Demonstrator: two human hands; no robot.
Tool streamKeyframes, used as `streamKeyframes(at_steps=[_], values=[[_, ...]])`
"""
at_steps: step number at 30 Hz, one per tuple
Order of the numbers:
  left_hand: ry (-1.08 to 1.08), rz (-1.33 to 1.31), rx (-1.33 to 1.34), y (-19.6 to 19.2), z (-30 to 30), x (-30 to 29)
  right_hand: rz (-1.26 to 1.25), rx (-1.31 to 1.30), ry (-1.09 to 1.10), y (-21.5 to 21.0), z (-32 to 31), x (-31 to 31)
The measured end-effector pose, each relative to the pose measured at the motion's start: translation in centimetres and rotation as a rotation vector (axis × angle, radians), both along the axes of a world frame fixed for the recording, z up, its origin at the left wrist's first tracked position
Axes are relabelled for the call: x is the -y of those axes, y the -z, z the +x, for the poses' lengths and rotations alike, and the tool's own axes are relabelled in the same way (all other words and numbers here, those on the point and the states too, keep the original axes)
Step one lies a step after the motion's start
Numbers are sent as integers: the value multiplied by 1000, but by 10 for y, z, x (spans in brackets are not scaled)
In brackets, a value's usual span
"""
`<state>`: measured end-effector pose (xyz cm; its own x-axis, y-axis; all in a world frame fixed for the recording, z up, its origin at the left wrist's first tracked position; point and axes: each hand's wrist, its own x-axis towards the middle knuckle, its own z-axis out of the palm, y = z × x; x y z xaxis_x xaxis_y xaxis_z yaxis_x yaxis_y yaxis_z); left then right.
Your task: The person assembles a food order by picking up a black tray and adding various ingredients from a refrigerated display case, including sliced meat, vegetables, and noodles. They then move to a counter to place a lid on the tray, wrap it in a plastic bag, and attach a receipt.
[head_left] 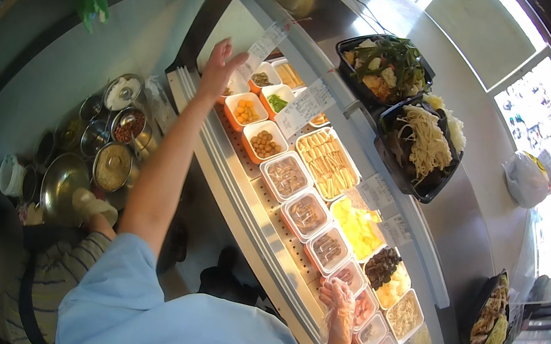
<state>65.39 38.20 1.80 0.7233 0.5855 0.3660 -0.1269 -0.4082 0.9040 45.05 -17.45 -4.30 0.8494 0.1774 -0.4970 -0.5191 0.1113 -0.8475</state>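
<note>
My left hand [218,69] is stretched out to the far end of the display case [232,172], fingers spread and released, fingertips just at the lower edge of a paper slip [265,45] that hangs on the case's top rail; can't tell if they actually pinch it. A second slip [304,108] hangs further along the same rail, apart from my hand. Right under my left hand sit orange tubs [252,118] with corn, greens and brown balls. My right hand [339,303], in a clear plastic glove, hovers loosely curled, grasping nothing, over the clear tubs [307,215] near the case's near end, just above one with pinkish food. On the counter's top ledge, two black bowls [416,150] hold noodles and greens. At the left, another person's sleeve [59,267] and hand are by metal pots [104,151], well apart from mine.
</note>
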Motion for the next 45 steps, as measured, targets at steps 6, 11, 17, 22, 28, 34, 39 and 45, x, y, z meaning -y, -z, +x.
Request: streamKeyframes(at_steps=[6,11,17,22,28,34,39,45], values=[[652,-414,-382,-61,22,-44,45,6,-33,-14,5,-36],[640,-625,-251,-8,-48,-20,60,19,-26,-11,-3,-49],[816,-1351,-327,114,-151,126,274,-112,-68,-19,-3,-79],[806,-1235,-397,121,-189,230,462,-105,-173,-47,20,-112],[692,-754,-334,112,-191,263,450,-67,-206,-50,21,-122],[733,-531,-362,105,-188,258,418,-22,-157,-53,14,-119],[675,-503,-297,93,-189,265,412,-22,-192,-53,15,-115],[468,-238,-239,99,-180,260,407,15,-202,-58,8,-116]])
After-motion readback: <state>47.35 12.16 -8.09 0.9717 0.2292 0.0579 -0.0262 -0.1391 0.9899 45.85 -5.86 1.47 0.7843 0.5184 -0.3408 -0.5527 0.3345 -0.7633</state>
